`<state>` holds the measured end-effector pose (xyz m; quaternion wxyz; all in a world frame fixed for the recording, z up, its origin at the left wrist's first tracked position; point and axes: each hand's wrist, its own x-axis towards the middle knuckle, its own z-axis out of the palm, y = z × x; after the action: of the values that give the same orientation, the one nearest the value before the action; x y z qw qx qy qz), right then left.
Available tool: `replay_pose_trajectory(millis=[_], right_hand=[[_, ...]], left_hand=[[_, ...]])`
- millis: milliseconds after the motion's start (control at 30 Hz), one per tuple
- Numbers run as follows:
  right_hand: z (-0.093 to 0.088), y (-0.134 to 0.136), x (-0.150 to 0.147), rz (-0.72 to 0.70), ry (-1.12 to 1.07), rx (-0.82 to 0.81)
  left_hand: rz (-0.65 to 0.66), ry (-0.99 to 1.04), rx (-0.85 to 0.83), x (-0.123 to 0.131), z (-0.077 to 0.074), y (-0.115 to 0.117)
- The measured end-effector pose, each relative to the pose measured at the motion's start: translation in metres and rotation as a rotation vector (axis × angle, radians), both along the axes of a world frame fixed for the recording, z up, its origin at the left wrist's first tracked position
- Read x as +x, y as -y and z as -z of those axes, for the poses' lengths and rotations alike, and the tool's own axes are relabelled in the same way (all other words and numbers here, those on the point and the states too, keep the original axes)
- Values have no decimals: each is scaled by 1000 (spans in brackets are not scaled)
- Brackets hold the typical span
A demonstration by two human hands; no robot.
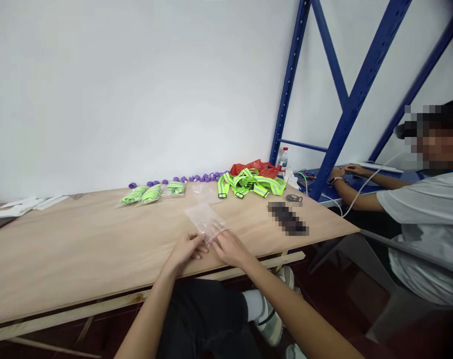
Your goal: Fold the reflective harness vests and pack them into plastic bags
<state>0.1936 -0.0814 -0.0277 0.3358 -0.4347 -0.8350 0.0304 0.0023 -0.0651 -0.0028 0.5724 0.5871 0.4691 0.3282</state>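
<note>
A clear plastic zip bag (pixel 204 219) with a red seal strip lies on the wooden table (pixel 80 249) near its front edge. My left hand (pixel 187 249) and my right hand (pixel 228 247) both pinch the bag's near, open end, fingers closed on the plastic. The bag looks empty. Further back lies a loose pile of neon yellow reflective straps (pixel 250 183), and to its left are three packed bags of the same straps (pixel 151 193).
A row of small purple caps (pixel 196 178) runs along the wall. A red bag (pixel 254 167), a water bottle (pixel 282 159), a tape roll (pixel 294 198) and a blurred dark object (pixel 288 219) sit at the right. Another person (pixel 416 219) sits by a blue rack (pixel 346 99).
</note>
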Motion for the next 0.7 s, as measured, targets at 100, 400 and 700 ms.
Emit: replay_pose_trajectory(millis=[100, 400, 700], right_hand=[[-1, 3, 1, -34, -47, 85], [-2, 3, 2, -14, -106, 76], [4, -7, 4, 32, -189, -151]], left_hand=[[-108, 8, 170, -6, -12, -25], [-287, -65, 218, -19, -67, -154], [-529, -303, 604, 10, 9, -141]])
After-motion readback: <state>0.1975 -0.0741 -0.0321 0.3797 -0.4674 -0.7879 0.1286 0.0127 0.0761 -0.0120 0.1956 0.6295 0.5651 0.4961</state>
